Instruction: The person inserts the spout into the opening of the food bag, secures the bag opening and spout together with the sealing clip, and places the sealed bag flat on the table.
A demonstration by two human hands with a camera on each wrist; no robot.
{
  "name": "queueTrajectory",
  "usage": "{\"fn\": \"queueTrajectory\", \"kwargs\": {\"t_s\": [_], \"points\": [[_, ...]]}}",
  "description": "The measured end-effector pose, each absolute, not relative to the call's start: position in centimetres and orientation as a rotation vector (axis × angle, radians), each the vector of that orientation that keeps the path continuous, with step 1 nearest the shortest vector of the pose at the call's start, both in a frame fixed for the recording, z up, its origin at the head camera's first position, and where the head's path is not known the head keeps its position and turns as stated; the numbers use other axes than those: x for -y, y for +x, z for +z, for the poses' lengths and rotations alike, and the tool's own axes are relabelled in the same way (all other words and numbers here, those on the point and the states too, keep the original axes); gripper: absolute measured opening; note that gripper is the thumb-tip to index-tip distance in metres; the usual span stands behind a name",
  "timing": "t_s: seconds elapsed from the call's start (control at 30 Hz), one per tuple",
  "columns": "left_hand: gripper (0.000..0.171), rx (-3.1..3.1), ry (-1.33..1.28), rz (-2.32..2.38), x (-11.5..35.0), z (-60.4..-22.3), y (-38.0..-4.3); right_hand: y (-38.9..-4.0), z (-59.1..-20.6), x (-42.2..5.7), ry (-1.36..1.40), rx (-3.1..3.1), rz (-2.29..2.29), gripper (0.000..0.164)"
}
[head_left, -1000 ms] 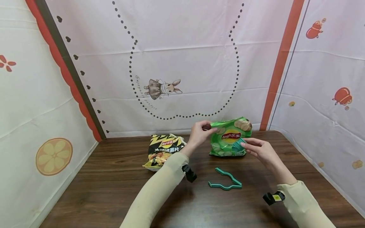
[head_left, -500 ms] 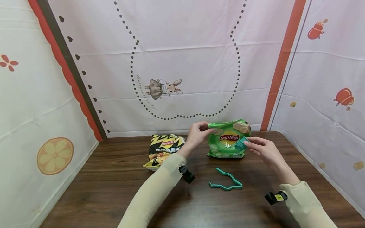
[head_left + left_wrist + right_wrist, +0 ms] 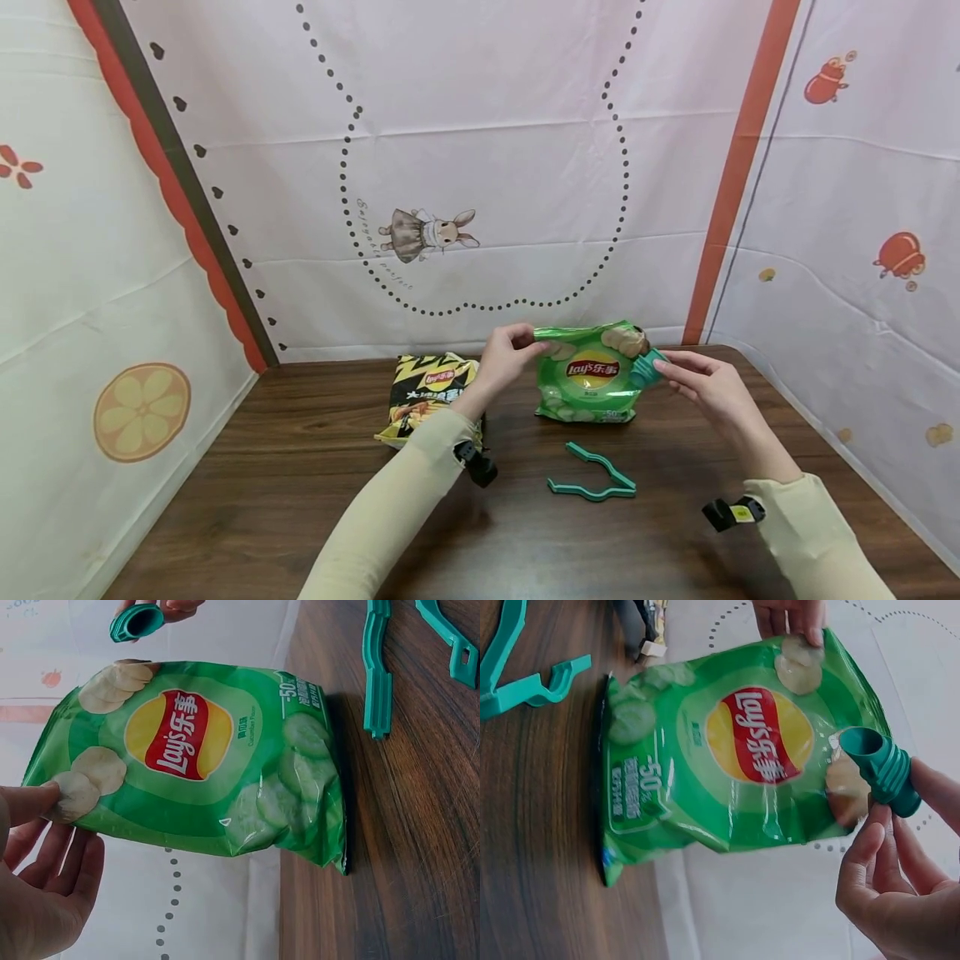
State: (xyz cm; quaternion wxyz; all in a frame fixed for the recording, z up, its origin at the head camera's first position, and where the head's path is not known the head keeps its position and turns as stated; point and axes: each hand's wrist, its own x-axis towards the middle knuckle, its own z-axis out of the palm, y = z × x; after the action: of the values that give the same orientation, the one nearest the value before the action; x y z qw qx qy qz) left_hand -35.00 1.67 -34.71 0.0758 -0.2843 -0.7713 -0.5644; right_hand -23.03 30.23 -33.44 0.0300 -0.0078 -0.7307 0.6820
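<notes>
A green bag of Lay's chips point(image 3: 592, 392) stands upright at the back of the table, its lower edge at the tabletop. My left hand point(image 3: 504, 367) pinches its upper left corner between thumb and fingers, as the left wrist view shows closely. Between the fingertips of my right hand point(image 3: 708, 390) is a small teal hollow spout point(image 3: 891, 771) with a ridged, threaded-looking outside. It sits in front of the bag's right edge; whether the two touch I cannot tell. A teal bag clip point(image 3: 596, 479), spread into a V, lies on the table in front of the bag.
A black and yellow Lay's chip bag point(image 3: 431, 396) lies left of the green one, partly behind my left forearm. The dark wooden table point(image 3: 300, 500) is bordered by printed white cloth point(image 3: 480, 150) at the back and sides.
My left hand has drawn the green bag leftward and slightly down. My right hand has moved a little right and up with the spout, toward the bag's right edge. The clip lies still.
</notes>
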Motion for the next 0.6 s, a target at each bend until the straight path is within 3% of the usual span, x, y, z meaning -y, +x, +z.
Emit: {"fn": "queueTrajectory", "kwargs": {"t_s": [0.6], "points": [[0.012,2.38,-0.856,-1.726,0.4,-34.3,-34.8,-22.9,-32.2,-31.2,0.03,2.023,2.193,0.011]]}}
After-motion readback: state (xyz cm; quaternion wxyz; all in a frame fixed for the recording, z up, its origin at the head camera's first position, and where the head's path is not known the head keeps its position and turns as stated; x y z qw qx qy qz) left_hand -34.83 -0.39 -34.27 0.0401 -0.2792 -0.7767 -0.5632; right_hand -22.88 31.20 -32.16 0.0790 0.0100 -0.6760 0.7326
